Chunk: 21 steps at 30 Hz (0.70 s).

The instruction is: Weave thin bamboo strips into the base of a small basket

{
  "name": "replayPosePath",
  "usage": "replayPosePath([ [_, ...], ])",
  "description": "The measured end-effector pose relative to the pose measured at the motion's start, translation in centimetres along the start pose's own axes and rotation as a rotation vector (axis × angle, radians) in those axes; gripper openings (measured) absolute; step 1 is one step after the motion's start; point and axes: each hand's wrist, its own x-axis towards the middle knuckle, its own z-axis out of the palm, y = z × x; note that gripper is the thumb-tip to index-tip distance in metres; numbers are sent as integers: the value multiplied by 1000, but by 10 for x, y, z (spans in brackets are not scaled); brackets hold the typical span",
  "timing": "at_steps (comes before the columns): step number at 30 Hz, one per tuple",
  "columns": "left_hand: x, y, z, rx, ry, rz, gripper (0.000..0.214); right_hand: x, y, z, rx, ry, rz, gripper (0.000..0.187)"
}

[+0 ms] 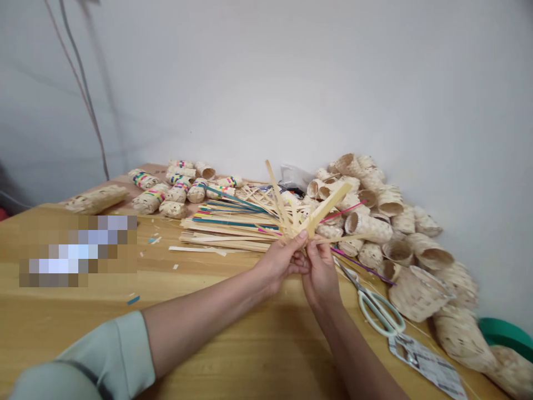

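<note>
Both my hands meet above the wooden table (233, 333), pinching a small fan of pale bamboo strips (316, 214) that spreads up and away from my fingers. My left hand (281, 258) grips the strips' base from the left. My right hand (320, 266) pinches the same bundle from the right, fingers closed. A thin pink strip (345, 210) sticks out among them. Behind lies a flat pile of long strips (225, 228), some coloured teal and pink.
Small woven baskets with coloured bands (175, 191) lie at the back left. A heap of plain woven baskets (387, 222) runs along the right wall. White-handled scissors (377, 305) and a printed paper (428, 364) lie right of my hands. A green object (506, 333) sits far right.
</note>
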Motion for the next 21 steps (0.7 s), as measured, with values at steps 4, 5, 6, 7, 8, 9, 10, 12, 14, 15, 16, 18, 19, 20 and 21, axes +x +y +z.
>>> replayPosePath([
  [4,1,-1,0,-4,-4,14,47,0,0,1,31,-2,-8,29],
  [5,0,-1,1,-3,-1,19,47,0,1,1,35,3,-10,29],
  [6,0,-1,1,-2,1,23,46,0,2,1,38,9,-11,28],
  [7,0,-1,1,-1,3,26,46,0,3,0,41,15,-14,28],
  [8,0,-1,1,2,4,27,46,1,4,0,46,19,-16,29],
  [9,-1,-1,1,6,5,25,47,1,5,-1,51,21,-18,29],
  [10,-1,0,1,10,9,26,47,1,6,-1,53,23,-18,30],
  [12,-1,0,1,14,18,24,48,1,7,-1,44,24,-16,30],
  [14,-1,0,1,6,30,23,48,1,7,-1,13,21,-19,31],
  [15,0,0,1,1,34,22,48,0,7,-1,-8,16,-22,31],
  [16,0,0,0,-1,35,17,48,0,6,-1,-28,10,-22,31],
  [18,0,0,0,10,31,7,48,0,5,-1,-49,-3,-4,32],
  [19,1,0,-1,23,22,3,48,0,4,0,-47,-3,16,32],
  [20,1,0,-1,38,9,0,48,0,2,0,-40,5,38,31],
  [21,1,0,-1,51,-3,-2,48,1,0,0,-31,18,58,31],
])
